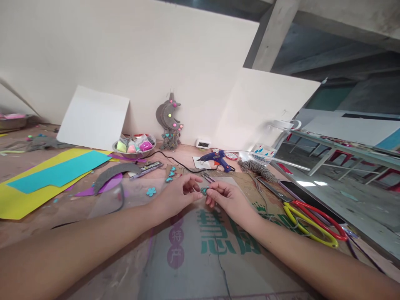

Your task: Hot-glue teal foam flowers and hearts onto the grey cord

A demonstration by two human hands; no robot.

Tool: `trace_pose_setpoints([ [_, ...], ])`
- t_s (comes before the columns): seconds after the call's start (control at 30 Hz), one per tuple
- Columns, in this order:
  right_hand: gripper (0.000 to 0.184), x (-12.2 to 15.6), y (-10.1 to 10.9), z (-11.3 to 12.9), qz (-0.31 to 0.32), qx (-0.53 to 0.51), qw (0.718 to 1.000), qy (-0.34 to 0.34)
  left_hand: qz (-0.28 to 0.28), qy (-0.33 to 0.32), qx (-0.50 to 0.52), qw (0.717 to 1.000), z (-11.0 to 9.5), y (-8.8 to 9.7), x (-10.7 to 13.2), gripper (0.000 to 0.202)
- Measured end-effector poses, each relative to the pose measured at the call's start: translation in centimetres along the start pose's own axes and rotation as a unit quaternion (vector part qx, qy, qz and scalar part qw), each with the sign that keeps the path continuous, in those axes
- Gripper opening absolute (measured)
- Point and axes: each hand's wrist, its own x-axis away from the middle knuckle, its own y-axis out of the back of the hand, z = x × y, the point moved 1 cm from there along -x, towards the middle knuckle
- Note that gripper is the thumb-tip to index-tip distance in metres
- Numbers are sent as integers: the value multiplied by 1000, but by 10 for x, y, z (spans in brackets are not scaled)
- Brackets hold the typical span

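Note:
Over the middle of the cardboard sheet, my left hand (184,193) and my right hand (229,200) meet fingertip to fingertip. Between them is a small teal-and-grey piece (204,191), too small to tell its kind. Thumb and fingers of my right hand pinch it from the right; my left thumb tip presses on its left side, with the left fingers curled above. A blue flower cutout (151,191) lies left of my left hand. Several teal heart-like pieces (170,174) lie just beyond it. A slim pen-like tool (207,178) rests behind the fingertips.
A blue glue gun (215,158) stands behind the hands. Scissors (309,221), a phone (312,200) and grey yarn (258,170) are at right. A bowl of coloured clay (134,146), coloured sheets (62,171) and a grey crescent (114,175) are left. A decorated moon (168,116) stands at the back.

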Motion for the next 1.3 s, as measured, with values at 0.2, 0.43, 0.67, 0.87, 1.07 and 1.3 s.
trace_pose_setpoints([
  [0.2,29,1,0,2,8,-5,1000,1,-24,-56,-37,997,-11,2,5,23],
  [0.43,31,2,-1,2,22,-24,999,-18,-21,-89,-117,989,-11,3,4,20],
  [0.67,28,3,-1,3,21,-41,999,-18,-29,-52,-89,994,-8,2,4,27],
  [0.87,26,2,-1,2,6,-39,999,-7,-33,-50,-76,995,-13,2,6,27],
  [1.07,26,1,-1,-1,11,-22,1000,5,-7,-15,-108,994,-15,-1,6,14],
  [1.3,35,2,-1,-1,19,-37,999,17,-28,10,-80,996,-9,-2,4,16],
])
